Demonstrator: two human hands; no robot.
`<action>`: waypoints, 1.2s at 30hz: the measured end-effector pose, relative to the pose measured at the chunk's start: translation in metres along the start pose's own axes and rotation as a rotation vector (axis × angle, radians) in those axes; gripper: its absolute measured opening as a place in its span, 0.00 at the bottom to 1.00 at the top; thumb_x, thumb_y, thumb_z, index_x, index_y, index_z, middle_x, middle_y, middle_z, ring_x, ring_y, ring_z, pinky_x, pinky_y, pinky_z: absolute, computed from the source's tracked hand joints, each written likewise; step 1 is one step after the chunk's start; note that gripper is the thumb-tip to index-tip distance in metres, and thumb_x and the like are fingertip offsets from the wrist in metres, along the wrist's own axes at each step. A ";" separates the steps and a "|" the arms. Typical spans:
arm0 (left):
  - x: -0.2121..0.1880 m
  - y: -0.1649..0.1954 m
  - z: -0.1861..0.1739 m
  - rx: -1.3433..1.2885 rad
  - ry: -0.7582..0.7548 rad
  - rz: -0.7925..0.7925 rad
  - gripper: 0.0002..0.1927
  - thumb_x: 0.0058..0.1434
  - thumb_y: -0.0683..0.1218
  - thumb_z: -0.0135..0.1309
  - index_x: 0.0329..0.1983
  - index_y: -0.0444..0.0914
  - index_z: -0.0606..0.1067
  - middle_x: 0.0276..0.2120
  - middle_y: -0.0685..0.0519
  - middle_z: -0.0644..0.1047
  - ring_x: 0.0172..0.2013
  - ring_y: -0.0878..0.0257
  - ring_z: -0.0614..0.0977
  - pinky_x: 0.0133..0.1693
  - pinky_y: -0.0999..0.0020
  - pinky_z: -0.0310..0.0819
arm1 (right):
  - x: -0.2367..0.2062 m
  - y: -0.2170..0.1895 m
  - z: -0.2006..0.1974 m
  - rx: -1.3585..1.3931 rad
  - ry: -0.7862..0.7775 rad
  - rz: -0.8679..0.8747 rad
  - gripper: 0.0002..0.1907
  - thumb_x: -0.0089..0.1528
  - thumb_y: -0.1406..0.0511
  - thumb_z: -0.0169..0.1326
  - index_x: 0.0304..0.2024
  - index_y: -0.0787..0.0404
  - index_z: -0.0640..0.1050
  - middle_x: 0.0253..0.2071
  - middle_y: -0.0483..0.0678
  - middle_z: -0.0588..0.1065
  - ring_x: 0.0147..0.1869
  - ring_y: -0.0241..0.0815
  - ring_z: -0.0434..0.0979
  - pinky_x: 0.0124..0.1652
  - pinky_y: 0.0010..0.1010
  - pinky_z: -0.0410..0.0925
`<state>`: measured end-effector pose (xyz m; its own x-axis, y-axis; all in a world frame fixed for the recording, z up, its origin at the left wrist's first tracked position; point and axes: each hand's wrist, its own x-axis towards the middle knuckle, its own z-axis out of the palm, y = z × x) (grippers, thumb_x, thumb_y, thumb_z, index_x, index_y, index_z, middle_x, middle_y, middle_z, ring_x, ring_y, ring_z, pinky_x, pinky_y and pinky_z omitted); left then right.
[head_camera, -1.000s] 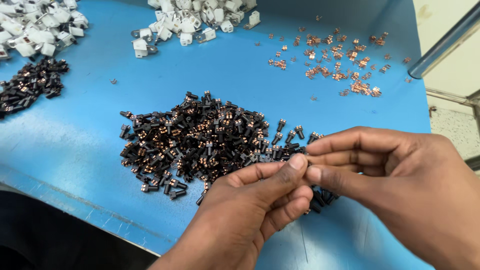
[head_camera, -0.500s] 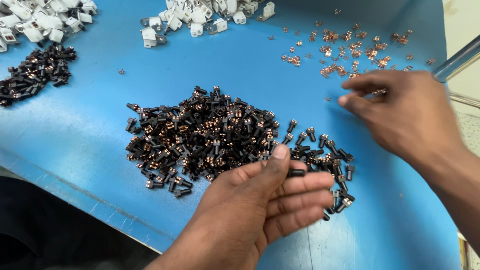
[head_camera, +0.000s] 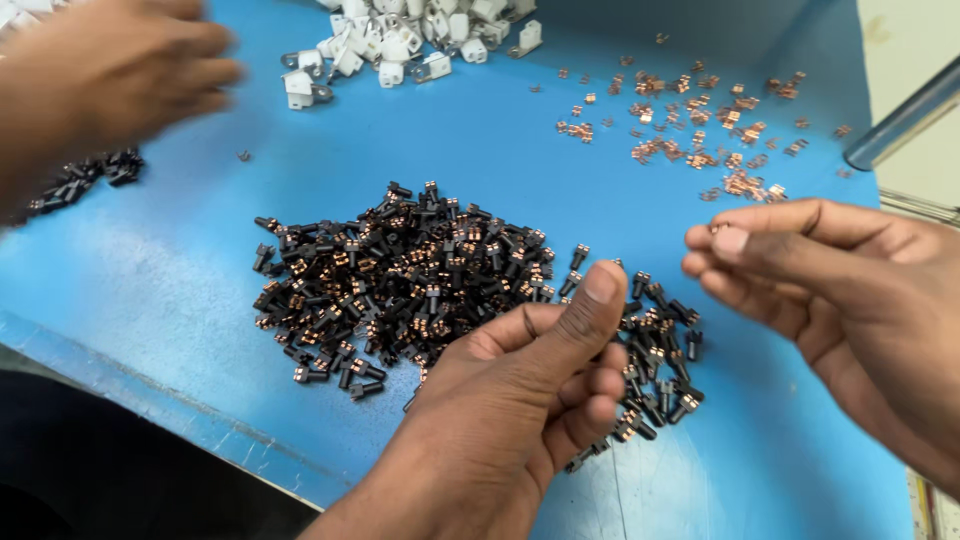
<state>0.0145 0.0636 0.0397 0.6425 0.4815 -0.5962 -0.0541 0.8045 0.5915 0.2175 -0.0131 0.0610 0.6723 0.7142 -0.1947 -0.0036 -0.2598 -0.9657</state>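
— Blue table surface (head_camera: 200, 260) fills the view, with a big heap of small black and copper parts (head_camera: 400, 275) in the middle. What are the person's hands doing?

— The left hand (head_camera: 530, 390) hovers over the heap's right edge, fingers curled inward and thumb raised; whether it holds a part cannot be told. The right hand (head_camera: 830, 290) pinches something tiny between thumb and forefinger, too small to identify.

— And around them?

— Loose copper clips (head_camera: 700, 120) lie scattered at the far right, white plastic pieces (head_camera: 400, 45) at the far edge. Another person's blurred hand (head_camera: 110, 75) reaches in at upper left, above a smaller black pile (head_camera: 90, 180).
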 end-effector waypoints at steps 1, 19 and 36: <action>0.001 -0.001 -0.001 0.012 0.031 -0.013 0.19 0.60 0.59 0.67 0.33 0.41 0.75 0.24 0.57 0.75 0.24 0.69 0.76 0.29 0.77 0.77 | -0.008 0.000 -0.001 0.023 -0.008 -0.001 0.11 0.65 0.68 0.55 0.46 0.71 0.80 0.44 0.58 0.83 0.48 0.43 0.85 0.51 0.34 0.77; -0.009 -0.006 -0.007 -0.116 -0.182 0.149 0.14 0.66 0.45 0.60 0.51 0.32 0.80 0.41 0.50 0.82 0.42 0.64 0.84 0.49 0.72 0.82 | -0.035 -0.007 -0.002 -0.309 -0.297 -0.287 0.13 0.58 0.70 0.64 0.45 0.67 0.83 0.37 0.55 0.81 0.38 0.44 0.84 0.38 0.36 0.80; 0.000 -0.004 -0.010 -0.086 -0.106 -0.016 0.15 0.68 0.50 0.59 0.50 0.36 0.81 0.37 0.54 0.81 0.39 0.67 0.84 0.45 0.72 0.84 | -0.054 0.011 0.023 -0.301 -0.103 -0.182 0.12 0.61 0.65 0.62 0.47 0.58 0.87 0.39 0.49 0.84 0.40 0.38 0.83 0.38 0.29 0.80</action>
<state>0.0076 0.0641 0.0319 0.7205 0.4329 -0.5417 -0.1056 0.8406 0.5313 0.1638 -0.0398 0.0572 0.5635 0.8243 -0.0556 0.3374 -0.2911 -0.8952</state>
